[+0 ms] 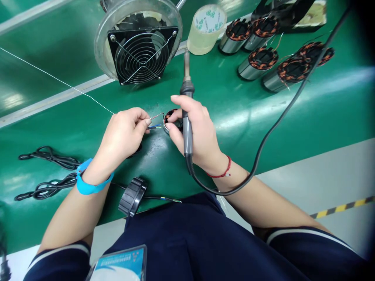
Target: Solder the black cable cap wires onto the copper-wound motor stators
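My left hand (125, 130) is closed, its thumb and finger pinching the thin wires (155, 126) of a cable, blue and yellow-green among them. A fine silvery strand (73, 88) runs from the upper left down to this hand. In my right hand (202, 132) rests a soldering iron (188, 134), its tip pointing up and away from the wires. The thumb and fingers of that same hand also grip a small motor stator (168, 116) with copper windings, mostly hidden by them. One lead bridges the gap between the stator and my left fingertips.
A fan with a wire guard (143, 58) stands at the back, beside a roll of clear tape (206, 31). Several stators (262, 58) stand at the back right. Coiled black cables (49, 187) and a ribbed black cap (133, 197) lie near the front left. The iron's cord (263, 144) crosses my right forearm.
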Tool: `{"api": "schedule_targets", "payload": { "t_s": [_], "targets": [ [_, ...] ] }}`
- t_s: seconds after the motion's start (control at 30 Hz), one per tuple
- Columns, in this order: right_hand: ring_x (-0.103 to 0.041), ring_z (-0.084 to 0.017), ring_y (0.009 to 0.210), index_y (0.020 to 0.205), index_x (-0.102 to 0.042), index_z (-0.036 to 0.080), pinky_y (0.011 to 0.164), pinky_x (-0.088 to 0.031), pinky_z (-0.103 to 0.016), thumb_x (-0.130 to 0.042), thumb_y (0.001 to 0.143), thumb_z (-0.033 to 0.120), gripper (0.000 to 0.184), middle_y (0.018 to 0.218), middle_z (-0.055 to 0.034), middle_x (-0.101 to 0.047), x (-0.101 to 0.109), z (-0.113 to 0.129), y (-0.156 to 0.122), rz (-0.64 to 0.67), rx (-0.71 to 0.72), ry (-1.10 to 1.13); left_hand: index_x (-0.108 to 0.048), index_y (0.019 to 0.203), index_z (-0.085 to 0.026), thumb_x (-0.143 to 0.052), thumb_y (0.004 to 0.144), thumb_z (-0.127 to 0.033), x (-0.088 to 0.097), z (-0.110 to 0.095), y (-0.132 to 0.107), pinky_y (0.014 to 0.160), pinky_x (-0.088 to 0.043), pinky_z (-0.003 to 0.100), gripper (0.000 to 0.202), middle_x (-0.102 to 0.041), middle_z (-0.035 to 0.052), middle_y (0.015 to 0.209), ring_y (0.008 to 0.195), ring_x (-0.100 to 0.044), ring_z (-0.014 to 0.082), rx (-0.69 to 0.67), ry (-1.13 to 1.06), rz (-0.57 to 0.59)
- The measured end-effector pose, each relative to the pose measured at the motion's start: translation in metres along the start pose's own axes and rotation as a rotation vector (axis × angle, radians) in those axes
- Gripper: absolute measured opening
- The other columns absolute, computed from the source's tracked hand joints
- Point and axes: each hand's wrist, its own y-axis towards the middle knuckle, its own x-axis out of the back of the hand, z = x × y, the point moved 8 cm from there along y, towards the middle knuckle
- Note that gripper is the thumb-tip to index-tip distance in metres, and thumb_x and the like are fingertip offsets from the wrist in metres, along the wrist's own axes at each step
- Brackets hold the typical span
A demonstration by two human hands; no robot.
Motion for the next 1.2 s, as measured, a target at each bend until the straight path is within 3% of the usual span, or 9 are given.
{"api": "schedule_targets", "payload": {
  "t_s": [0.17, 0.4, 0.57, 0.7, 0.83, 1.07, 1.2],
  "targets": [
    [-0.055, -0.023, 0.095, 0.131, -0.046, 0.025, 0.095, -0.040, -0.043, -0.046, 0.091, 0.022, 0.041, 0.093, -0.0023, -0.067, -0.017, 0.010, -0.004, 0.097, 0.100, -0.147, -0.064, 0.075, -0.018, -0.053, 0.084, -0.022, 0.001, -0.001, -0.001, 0.058, -0.039, 0.027, 0.015, -0.067, 0.0019, 0.070, 0.066, -0.060, 0.0161, -0.015, -0.023, 0.009],
    [-0.057, -0.021, 0.090, 0.130, -0.043, 0.024, 0.094, -0.041, -0.041, -0.048, 0.084, 0.016, 0.046, 0.087, -0.0004, -0.066, -0.022, 0.011, -0.002, 0.109, 0.102, -0.055, -0.062, 0.078, -0.018, -0.055, 0.084, -0.022, 0.005, -0.001, -0.004, 0.062, -0.040, 0.028, 0.011, -0.063, 0.0002, 0.069, 0.065, -0.055, 0.0152, -0.063, -0.023, -0.029],
    [-0.061, -0.017, 0.084, 0.133, -0.036, 0.025, 0.086, -0.049, -0.038, -0.051, 0.085, 0.022, 0.050, 0.085, 0.0018, -0.063, -0.014, 0.003, 0.000, 0.030, -0.001, 0.194, -0.069, 0.085, -0.019, -0.055, 0.087, -0.022, 0.018, -0.022, -0.015, 0.078, -0.045, 0.030, 0.015, -0.066, 0.0033, 0.086, 0.084, -0.059, 0.0174, -0.261, 0.015, -0.159],
    [-0.063, -0.013, 0.076, 0.136, -0.030, 0.026, 0.072, -0.053, -0.031, -0.055, 0.087, 0.030, 0.055, 0.084, 0.0037, -0.062, -0.015, -0.008, 0.001, -0.002, -0.084, 0.351, -0.072, 0.087, -0.020, -0.058, 0.088, -0.020, 0.015, -0.039, -0.024, 0.073, -0.045, 0.028, 0.014, -0.060, 0.0034, 0.081, 0.080, -0.057, 0.0161, -0.432, 0.070, -0.137],
    [-0.065, -0.013, 0.075, 0.136, -0.030, 0.025, 0.068, -0.055, -0.029, -0.057, 0.088, 0.034, 0.056, 0.087, 0.0035, -0.063, -0.015, -0.011, 0.002, 0.008, -0.106, 0.364, -0.071, 0.087, -0.019, -0.055, 0.091, -0.022, 0.008, -0.041, -0.026, 0.071, -0.044, 0.029, 0.017, -0.058, 0.0044, 0.082, 0.080, -0.055, 0.0166, -0.522, 0.174, -0.148],
    [-0.063, -0.012, 0.075, 0.132, -0.034, 0.023, 0.070, -0.055, -0.028, -0.058, 0.086, 0.027, 0.052, 0.082, 0.0050, -0.062, -0.015, -0.007, 0.002, 0.007, -0.054, 0.459, -0.072, 0.089, -0.019, -0.057, 0.091, -0.026, 0.003, -0.034, -0.022, 0.075, -0.043, 0.033, 0.017, -0.056, 0.0057, 0.085, 0.084, -0.053, 0.0194, -0.494, 0.238, -0.098],
    [-0.064, -0.012, 0.074, 0.130, -0.039, 0.022, 0.072, -0.056, -0.029, -0.060, 0.085, 0.023, 0.050, 0.080, 0.0050, -0.064, -0.012, -0.009, 0.004, -0.007, -0.077, 0.453, -0.073, 0.085, -0.018, -0.057, 0.087, -0.020, 0.003, -0.027, -0.018, 0.074, -0.044, 0.032, 0.016, -0.056, 0.0040, 0.083, 0.084, -0.055, 0.0180, -0.372, 0.129, -0.063]
  ]
}}
